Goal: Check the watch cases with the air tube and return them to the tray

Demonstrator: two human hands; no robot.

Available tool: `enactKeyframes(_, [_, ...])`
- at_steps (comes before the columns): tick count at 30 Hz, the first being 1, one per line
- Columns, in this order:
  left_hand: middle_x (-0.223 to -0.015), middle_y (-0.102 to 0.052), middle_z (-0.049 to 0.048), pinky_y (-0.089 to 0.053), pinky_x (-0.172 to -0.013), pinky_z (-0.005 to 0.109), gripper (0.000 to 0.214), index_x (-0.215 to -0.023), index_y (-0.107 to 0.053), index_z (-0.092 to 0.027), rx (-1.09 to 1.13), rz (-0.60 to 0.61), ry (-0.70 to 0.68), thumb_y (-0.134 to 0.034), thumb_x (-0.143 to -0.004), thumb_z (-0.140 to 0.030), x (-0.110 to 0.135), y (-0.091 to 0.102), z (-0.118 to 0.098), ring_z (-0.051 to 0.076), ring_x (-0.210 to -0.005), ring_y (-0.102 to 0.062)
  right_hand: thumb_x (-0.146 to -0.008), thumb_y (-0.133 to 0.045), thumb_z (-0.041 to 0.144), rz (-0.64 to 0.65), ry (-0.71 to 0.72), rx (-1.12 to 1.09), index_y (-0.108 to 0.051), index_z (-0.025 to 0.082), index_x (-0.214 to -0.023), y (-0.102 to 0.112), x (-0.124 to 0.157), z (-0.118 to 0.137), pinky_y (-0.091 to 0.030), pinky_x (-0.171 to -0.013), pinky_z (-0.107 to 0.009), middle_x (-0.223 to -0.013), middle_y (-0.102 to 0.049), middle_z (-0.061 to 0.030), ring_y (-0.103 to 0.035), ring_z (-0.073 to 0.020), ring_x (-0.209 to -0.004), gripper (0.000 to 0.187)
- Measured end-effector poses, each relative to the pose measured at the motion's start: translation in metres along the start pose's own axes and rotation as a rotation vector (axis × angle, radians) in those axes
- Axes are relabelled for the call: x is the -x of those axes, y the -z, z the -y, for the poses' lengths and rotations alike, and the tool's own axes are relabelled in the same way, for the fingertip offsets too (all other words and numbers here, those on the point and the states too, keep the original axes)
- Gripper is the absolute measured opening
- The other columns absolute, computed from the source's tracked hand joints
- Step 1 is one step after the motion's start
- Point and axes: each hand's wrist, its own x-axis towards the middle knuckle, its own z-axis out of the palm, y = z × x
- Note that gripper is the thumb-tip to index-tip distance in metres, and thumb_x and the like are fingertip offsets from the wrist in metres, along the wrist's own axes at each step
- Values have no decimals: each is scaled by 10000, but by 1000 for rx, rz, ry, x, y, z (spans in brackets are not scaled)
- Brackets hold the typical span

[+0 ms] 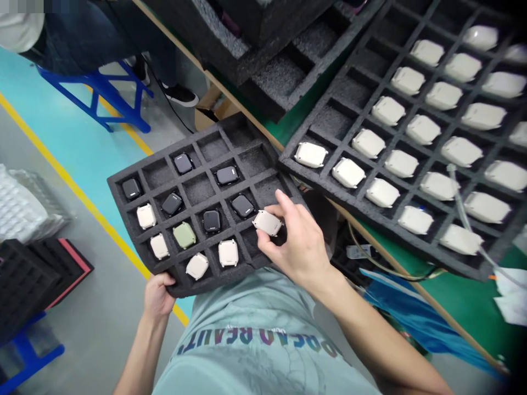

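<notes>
My left hand (160, 295) grips the near left corner of a black foam tray (167, 226) held in front of my body. Black, cream and green watch cases sit in some of its compartments, among them a green watch case (184, 235) and a black watch case (212, 221). Between the thumb and fingers of my right hand (294, 233) is a pale beige watch case (267, 223), just over the tray's right side. A larger foam tray (341, 118) on the table to the right carries many cream watch cases (348, 172) in its compartments.
Black foam trays (263, 71) are stacked on the green table (448, 296). A thin clear tube (461, 203) crosses the larger tray. At upper left a person sits on a blue stool (99, 93). More trays (33, 274) stand at far left beside white packing (28, 203).
</notes>
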Motion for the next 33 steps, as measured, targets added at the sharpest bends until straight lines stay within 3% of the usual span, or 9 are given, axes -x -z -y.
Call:
enactKeyframes(7, [-1020,-841,18,-670,-883,413,730,-1020,-800,-201,19,-7,19,-580,-350,-11,-3,4,3,357,-1018,-771,-904,-757,310,102,-196,-260,-475,216,-1477,6,3,-11,-598,-892,-417,-1147,-782,-75,-703,-238,-965,646])
enactKeyframes(12, [-1022,-844,25,-675,-873,439,729,-1014,-800,-200,29,-8,16,-590,-342,-9,-4,6,3,366,-980,-778,-900,-743,266,82,-327,-314,-570,232,-1380,4,-3,-8,-587,-882,-381,-1005,-791,-27,-691,-198,-869,511])
enactKeyframes(18, [-1039,-844,18,-678,-871,442,716,-988,-802,-207,41,-16,9,-592,-335,-4,-4,9,3,363,-965,-783,-939,-657,232,67,-396,-426,-664,223,-1271,3,-7,-14,-580,-742,-307,-906,-785,-14,-693,-154,-755,332])
enactKeyframes(21, [-1041,-842,8,-674,-889,429,712,-984,-802,-213,41,-19,5,-591,-336,-4,-4,9,3,354,-987,-783,-952,-631,240,45,-411,-451,-702,221,-1205,5,-8,-19,-594,-748,-306,-914,-790,-24,-723,-160,-779,264])
enactKeyframes(28, [-1024,-840,3,-670,-899,412,694,-981,-799,-208,36,-11,9,-578,-353,-14,-3,7,2,338,-998,-785,-984,-624,310,0,-460,-486,-728,216,-1170,8,-10,-20,-581,-726,-288,-867,-763,-12,-719,-149,-734,233])
enactKeyframes(31, [-1009,-841,7,-674,-884,416,678,-960,-800,-202,24,-19,26,-563,-352,-18,-1,6,2,337,-972,-788,-1004,-613,370,-47,-470,-422,-754,210,-1021,14,-8,-19,-520,-648,-258,-741,-706,11,-653,-130,-646,214])
enactKeyframes(33, [-999,-842,9,-676,-877,421,676,-953,-800,-200,17,-32,30,-556,-348,-20,-1,6,2,338,-962,-788,-1015,-597,421,-64,-483,-383,-733,201,-865,19,-5,-22,-465,-598,-254,-639,-632,24,-587,-120,-580,299])
